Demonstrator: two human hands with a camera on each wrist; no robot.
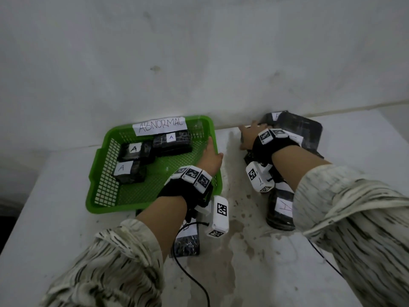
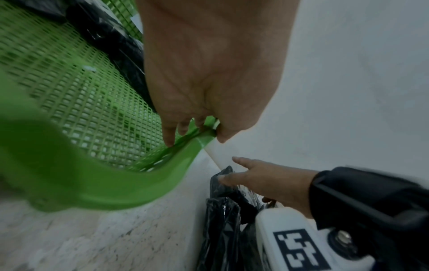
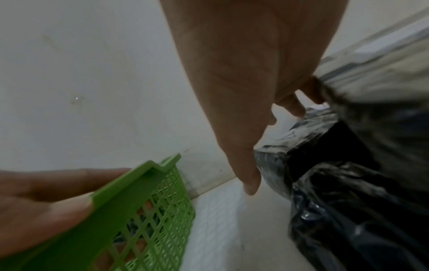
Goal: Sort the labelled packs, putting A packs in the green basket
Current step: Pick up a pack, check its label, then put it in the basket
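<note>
The green basket (image 1: 104, 210) bears an "ABNORMAL" sign and holds three black packs labelled A (image 1: 170, 141) (image 1: 136, 151) (image 1: 129, 173). My left hand (image 1: 211, 156) grips its right rim, fingers inside and thumb outside, which the left wrist view confirms (image 2: 197, 128). My right hand (image 1: 249, 135) reaches into a pile of black wrapped packs (image 1: 296, 129) against the wall. Its fingers (image 3: 292, 108) rest on the top pack (image 3: 325, 155) and its thumb hangs straight beside the pack's end. Another A-labelled pack (image 1: 281, 211) lies under my right forearm.
One more black pack (image 1: 187, 240) lies under my left wrist, its label mostly hidden. A black cable (image 1: 192, 278) trails toward me. The white tabletop (image 1: 232, 251) between basket and pile is stained. A wall (image 1: 199, 63) stands right behind both.
</note>
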